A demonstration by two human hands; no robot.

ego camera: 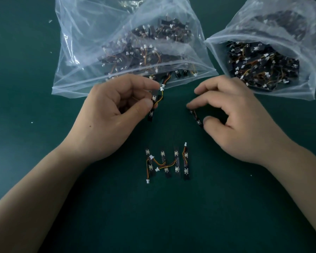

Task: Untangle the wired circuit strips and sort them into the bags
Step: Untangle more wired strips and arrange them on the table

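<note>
A: At the left hand, status?

B: Thumb and finger pinch a wired strip, long axis pointing at the left bag mouth just beyond. Right hand pinches a second strip; right bag nearer.

Electronics assembly bench: green mat, clear bags full of wired circuit strips

The left bag and right bag, clear plastic, lie stuffed with tangled black wired strips. Nearer, four strips lie side by side, wires crossing. The left hand pinches a wired strip; the right hand pinches a second strip.
</note>
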